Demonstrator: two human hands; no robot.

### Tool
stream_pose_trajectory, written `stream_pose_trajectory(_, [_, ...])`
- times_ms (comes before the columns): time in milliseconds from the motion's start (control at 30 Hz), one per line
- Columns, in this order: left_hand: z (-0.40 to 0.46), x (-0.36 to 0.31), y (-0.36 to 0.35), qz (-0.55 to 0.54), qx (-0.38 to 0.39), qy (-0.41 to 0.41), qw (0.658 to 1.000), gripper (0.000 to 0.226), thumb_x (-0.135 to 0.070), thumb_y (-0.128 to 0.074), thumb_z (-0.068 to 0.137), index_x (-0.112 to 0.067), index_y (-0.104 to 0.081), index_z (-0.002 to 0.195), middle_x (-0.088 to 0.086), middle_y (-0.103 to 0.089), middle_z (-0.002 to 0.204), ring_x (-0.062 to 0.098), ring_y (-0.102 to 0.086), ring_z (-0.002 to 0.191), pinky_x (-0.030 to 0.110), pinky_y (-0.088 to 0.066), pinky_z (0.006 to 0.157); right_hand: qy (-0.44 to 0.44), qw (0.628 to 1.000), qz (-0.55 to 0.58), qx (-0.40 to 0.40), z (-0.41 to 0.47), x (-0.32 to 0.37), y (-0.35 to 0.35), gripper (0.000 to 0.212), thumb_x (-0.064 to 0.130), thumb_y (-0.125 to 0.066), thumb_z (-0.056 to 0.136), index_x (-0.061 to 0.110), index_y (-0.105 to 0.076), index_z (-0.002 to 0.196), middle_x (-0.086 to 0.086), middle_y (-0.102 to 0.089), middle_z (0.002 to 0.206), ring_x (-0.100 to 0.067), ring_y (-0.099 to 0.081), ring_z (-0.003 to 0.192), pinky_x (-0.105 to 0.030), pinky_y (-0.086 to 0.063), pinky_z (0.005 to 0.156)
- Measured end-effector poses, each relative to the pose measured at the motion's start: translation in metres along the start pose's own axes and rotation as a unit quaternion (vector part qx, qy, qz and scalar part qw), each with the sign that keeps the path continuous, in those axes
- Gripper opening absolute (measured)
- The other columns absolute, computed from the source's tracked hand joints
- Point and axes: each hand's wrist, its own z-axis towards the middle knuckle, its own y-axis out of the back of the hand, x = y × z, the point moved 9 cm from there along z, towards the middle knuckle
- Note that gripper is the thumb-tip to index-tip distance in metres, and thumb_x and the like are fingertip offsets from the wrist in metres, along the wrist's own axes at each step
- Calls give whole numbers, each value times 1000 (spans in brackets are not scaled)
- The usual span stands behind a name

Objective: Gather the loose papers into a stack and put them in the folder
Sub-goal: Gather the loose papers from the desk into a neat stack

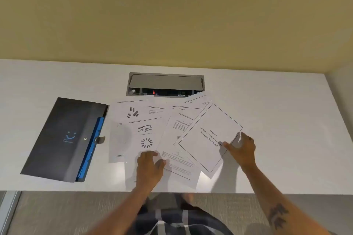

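Papers (164, 135) fanned out mid-desk, overlapping, nowhere near stack yet. Folder (65, 139) lies closed off to left, just beside spread. Right hand (241, 149) pinches edge of top sheet (208, 139), the bordered chapter page, thumb on top. Left hand (150, 164) flat, fingers spread, pressing lower sheets. Tip, imo: keep left hand as anchor, sweep right sheets toward it, square edges against desk (277, 120) before lifting. Watch far sheets near cable box (165, 84), easy to miss.

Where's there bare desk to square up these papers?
Free: the desk right of the right hand, and the far-left strip behind the folder. Crowded: the middle, from folder to title page, with spread papers reaching the cable box.
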Motion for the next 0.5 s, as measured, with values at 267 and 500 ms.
stream_pose_trajectory(267, [15, -19, -14, 91, -16, 49, 994, 91, -52, -86, 61, -29, -35, 133, 5, -40, 141, 31, -43, 129, 55, -49, 99, 41, 992, -120, 17, 36, 22, 1, 127, 55, -99, 58, 13, -33, 159, -14, -38, 159, -43, -34, 146, -59, -45, 108])
stream_pose_trajectory(500, [22, -22, -23, 71, 8, 48, 996, 111, -38, -94, 55, -27, -25, 142, 9, -49, 133, 34, -61, 114, 52, -54, 90, 30, 989, -143, 31, 57, 23, -4, 126, 42, -104, 52, 16, -33, 153, -15, -37, 148, -42, -37, 138, -57, -48, 102])
